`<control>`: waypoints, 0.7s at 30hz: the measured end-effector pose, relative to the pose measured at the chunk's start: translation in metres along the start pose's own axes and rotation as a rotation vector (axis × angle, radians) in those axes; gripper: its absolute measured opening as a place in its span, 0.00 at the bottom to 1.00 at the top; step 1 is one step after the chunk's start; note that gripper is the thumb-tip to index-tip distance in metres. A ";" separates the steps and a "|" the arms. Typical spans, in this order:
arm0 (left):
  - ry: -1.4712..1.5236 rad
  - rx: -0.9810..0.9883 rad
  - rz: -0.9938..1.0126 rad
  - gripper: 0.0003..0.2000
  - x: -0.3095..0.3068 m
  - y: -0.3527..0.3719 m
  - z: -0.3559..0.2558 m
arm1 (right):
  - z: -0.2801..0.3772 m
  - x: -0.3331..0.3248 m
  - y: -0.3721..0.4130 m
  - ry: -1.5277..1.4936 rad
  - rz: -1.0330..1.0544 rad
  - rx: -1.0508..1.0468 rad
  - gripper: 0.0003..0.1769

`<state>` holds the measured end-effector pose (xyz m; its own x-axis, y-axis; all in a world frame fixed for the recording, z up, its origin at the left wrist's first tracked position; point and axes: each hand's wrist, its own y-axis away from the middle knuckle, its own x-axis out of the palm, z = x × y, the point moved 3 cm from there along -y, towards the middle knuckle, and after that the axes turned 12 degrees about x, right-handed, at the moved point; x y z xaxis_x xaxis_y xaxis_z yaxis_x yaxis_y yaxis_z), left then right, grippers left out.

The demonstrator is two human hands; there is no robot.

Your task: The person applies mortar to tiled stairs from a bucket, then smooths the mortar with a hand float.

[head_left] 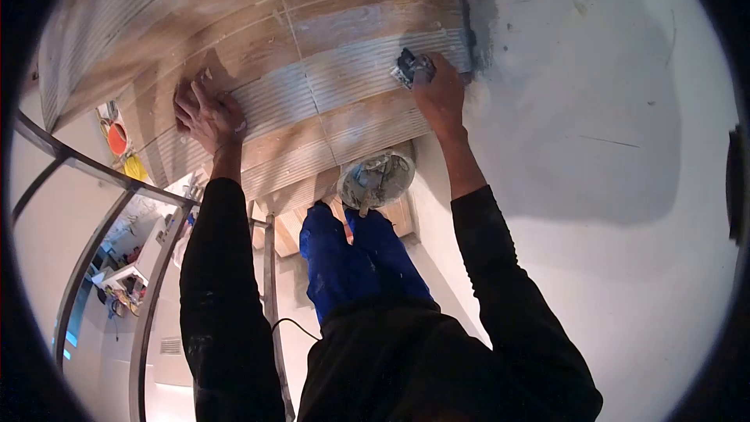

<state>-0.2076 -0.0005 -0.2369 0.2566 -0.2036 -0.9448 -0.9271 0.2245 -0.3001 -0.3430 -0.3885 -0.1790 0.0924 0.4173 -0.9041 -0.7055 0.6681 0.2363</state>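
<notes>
My right hand (442, 94) is closed on a crumpled, dark, grout-smeared rag (407, 68), pressed against a ribbed step edge close to the wall; whether it is cloth or sponge is hard to make out. To the left, my left hand (206, 115) leans on the wood-look stair tiles (258, 70), its fingers bent and apart, holding nothing visible. A pale smear shows by its thumb. Between my arms and just above my knees stands a bucket (396, 178) with murky, greyish contents and something sticking over its rim.
A white plastered wall (594, 148) with grey patches rises on the right. Curved metal railing (101, 174) runs down the left, with an orange bucket (117, 139) and a yellow item (135, 167) beyond it. Below it are cluttered shelves (125, 273). A dark cable (295, 323) hangs beside my leg.
</notes>
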 end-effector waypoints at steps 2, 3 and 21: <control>-0.021 -0.013 0.014 0.31 0.002 0.001 0.004 | -0.010 -0.011 -0.014 0.015 -0.143 0.041 0.24; -0.011 -0.012 0.007 0.31 0.001 -0.001 0.003 | -0.013 -0.017 -0.024 0.041 -0.276 0.081 0.24; -0.012 -0.009 0.018 0.31 -0.001 -0.001 0.001 | 0.018 -0.042 -0.009 0.083 -0.296 -0.031 0.36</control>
<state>-0.2065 -0.0001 -0.2355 0.2428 -0.1884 -0.9516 -0.9341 0.2191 -0.2817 -0.3276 -0.4007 -0.1366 0.2403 0.1554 -0.9582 -0.6780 0.7333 -0.0511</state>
